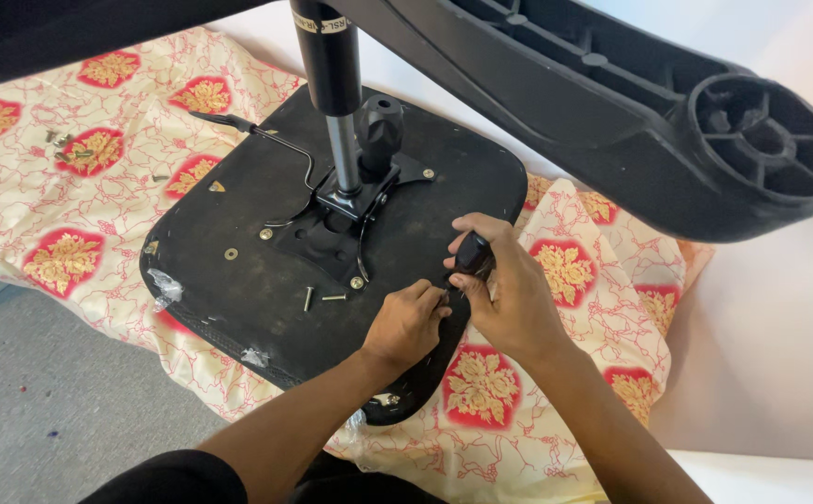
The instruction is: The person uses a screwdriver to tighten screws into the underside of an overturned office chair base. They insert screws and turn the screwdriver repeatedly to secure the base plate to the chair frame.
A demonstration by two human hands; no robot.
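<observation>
An upturned black chair seat (229,196) lies on a patterned cloth, its metal mounting plate (336,229) and gas cylinder (330,75) pointing up. My right hand (509,289) grips a black tool handle (472,254) at the seat's near right edge. My left hand (406,322) pinches something small right beside the tool's tip; what it is cannot be made out. Two loose bolts (322,299) lie on the seat just left of my left hand.
A black chair base leg (630,103) with a caster socket (765,135) hangs over the upper right. A lever (266,135) sticks out from the plate. Small hardware (63,145) lies on the cream and red cloth (70,224). Grey floor (42,401) is at lower left.
</observation>
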